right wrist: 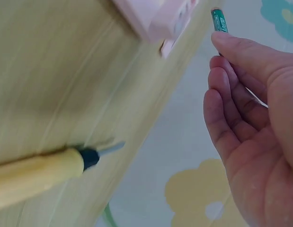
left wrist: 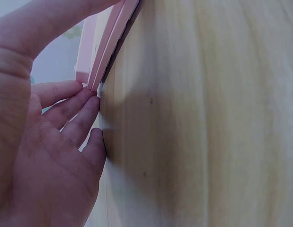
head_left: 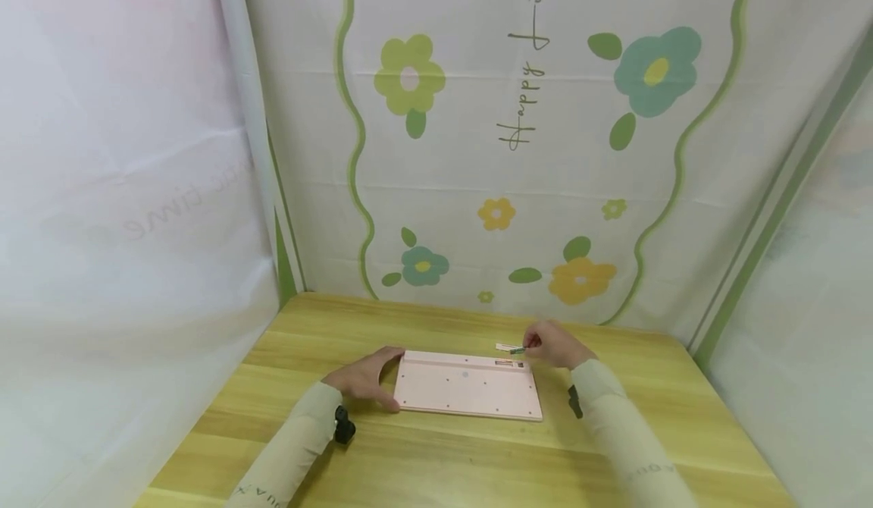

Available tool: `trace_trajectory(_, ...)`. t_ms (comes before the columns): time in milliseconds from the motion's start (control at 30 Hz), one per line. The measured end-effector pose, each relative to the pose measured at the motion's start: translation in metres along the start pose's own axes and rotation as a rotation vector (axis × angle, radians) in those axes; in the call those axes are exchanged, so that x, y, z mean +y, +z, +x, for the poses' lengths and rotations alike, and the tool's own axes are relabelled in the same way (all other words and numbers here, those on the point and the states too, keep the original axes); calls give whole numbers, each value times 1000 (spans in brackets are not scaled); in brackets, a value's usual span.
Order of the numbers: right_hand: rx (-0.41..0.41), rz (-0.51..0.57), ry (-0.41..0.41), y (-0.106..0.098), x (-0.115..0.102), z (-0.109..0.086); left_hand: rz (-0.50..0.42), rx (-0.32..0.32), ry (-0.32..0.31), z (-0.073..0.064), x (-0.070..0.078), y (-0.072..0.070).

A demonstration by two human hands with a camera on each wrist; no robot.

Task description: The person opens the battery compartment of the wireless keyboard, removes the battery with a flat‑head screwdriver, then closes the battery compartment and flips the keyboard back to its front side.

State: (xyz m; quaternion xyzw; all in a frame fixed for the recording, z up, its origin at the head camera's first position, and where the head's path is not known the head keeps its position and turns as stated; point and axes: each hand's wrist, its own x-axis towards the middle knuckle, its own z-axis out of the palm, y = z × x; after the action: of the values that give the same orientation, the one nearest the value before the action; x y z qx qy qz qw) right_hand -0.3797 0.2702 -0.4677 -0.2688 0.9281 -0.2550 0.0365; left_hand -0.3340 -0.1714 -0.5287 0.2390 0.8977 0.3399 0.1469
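A pale pink keyboard lies face down on the wooden table, its underside dotted with small screw holes. My left hand holds its left end, thumb at the near corner and fingers at the far one; in the left wrist view the fingertips touch the keyboard's edge. Between thumb and fingers, my right hand pinches a small green battery above the far right corner. Close below it is the uncovered battery compartment, with some colour inside. Behind that lies a small pale cover.
In the right wrist view a screwdriver with a yellow handle, black collar and thin metal shaft lies on the table. A white flowered curtain hangs at the table's far edge, with more white cloth on both sides.
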Motion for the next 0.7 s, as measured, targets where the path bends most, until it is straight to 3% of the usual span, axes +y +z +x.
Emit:
trace_trajectory(200,57,-24,27,-5,24,-4,4,-2,15,0,-1,1)
trace_trajectory(433,133,-56,157,6,51,-8,-7,5,22,0,-3,1)
trace_trajectory(700,189,-43,200,23,61,-10,-13,3,10,1,-4,0)
